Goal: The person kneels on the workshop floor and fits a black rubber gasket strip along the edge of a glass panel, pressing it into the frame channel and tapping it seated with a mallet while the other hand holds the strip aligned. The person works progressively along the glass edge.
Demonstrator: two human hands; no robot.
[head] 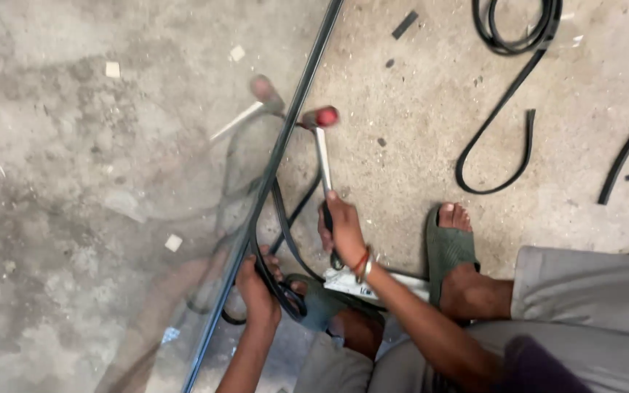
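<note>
Rubber strip [274, 218] is being seated along the edge of the glass pane [147, 218] on the floor; the left hand [256, 287] presses it, the right hand [343, 233] grips a hammer [319, 145]. Much loose strip seems left.

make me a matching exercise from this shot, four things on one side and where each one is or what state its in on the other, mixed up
Things:
1. mallet
2. right hand
3. left hand
4. loose black strip

Places or states:
A. lies looped on the concrete floor, upper right, touched by no hand
B. grips the rubber gasket at the glass pane's edge
C. red-tipped head beside the pane's edge
D. closed round the mallet's handle, with a bangle at the wrist

Pairs: 1-C, 2-D, 3-B, 4-A
</note>
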